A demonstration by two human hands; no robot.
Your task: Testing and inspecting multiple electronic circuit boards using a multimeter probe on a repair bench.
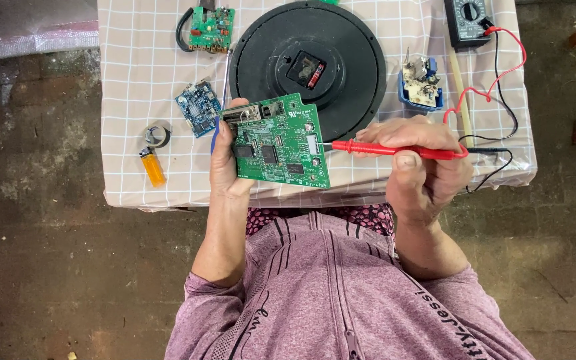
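Probing under way, not finished — left hand (227, 167) grips green circuit board (280, 142) above table (135, 80) edge; right hand (416, 155), fingers closed round red probe (395, 150), tip touching board's right edge. Black probe unseen; multimeter (468, 20) sits far right.

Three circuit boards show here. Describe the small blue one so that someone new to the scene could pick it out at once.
Start at the big round black clock back on the checked tablecloth. Just to its left, above the left hand, lies the small blue board, flat on the cloth. It is the only blue one: the board in the hand and the one by the far edge are green.
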